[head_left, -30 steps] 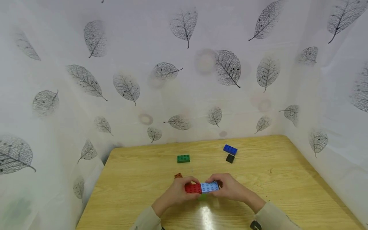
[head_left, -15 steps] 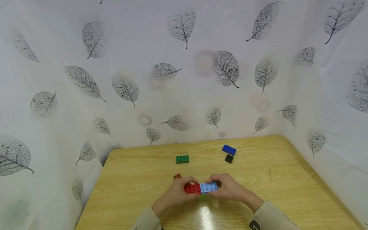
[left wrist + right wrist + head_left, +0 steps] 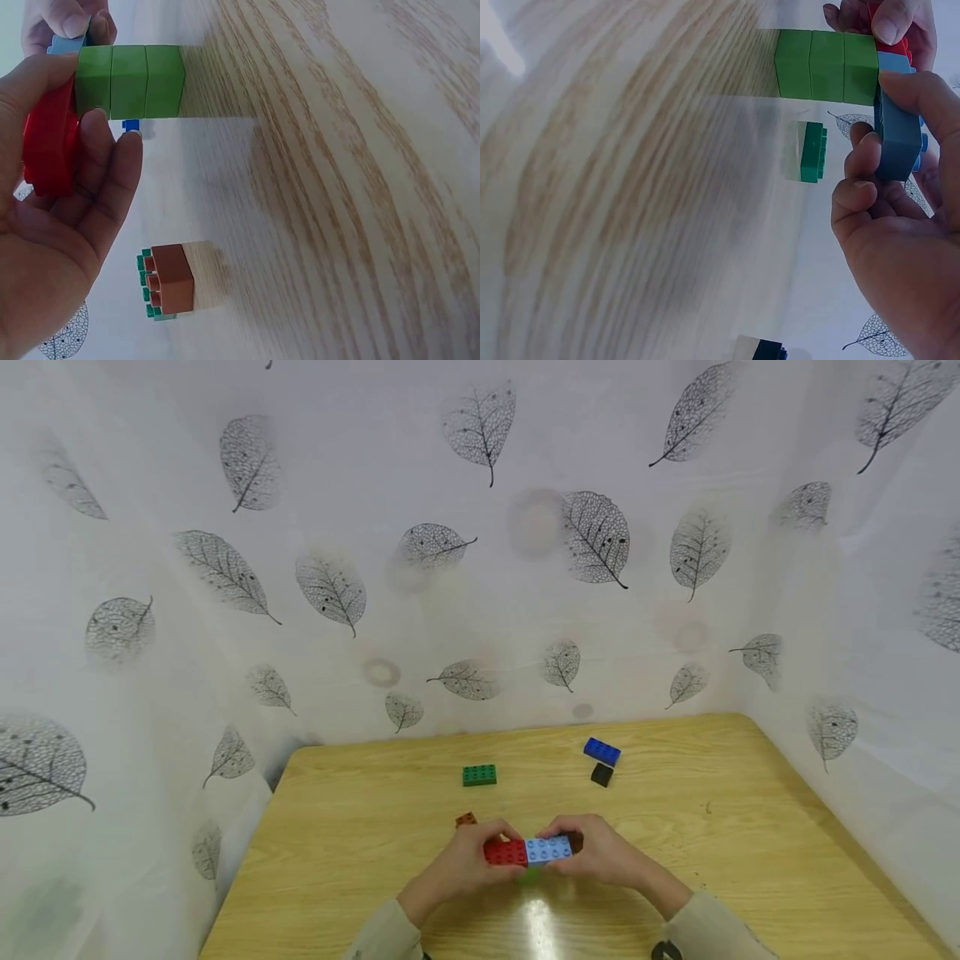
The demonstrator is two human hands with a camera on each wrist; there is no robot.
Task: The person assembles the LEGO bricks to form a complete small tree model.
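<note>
A column of three light green bricks (image 3: 130, 82) stands on the wooden table. On top of it, end to end, lie a red brick (image 3: 506, 852) and a light blue brick (image 3: 548, 850). The person's left hand (image 3: 471, 860) pinches the red brick, thumb on the near side and fingers on the far side. With thumb and fingers, the right hand (image 3: 602, 853) grips the light blue brick at its outer end. Seen from above, the two bricks hide most of the green column; both wrist views show it from the side.
A brown brick (image 3: 466, 819) lies just beyond the left hand. Farther back are a dark green brick (image 3: 479, 775), a blue brick (image 3: 602, 751) and a black brick (image 3: 602, 774). A leaf-patterned curtain (image 3: 510, 610) borders the table (image 3: 337, 843) at the back and sides.
Both hands keep their hold on the red and light blue bricks. Only a slight shift of the head view is visible.
</note>
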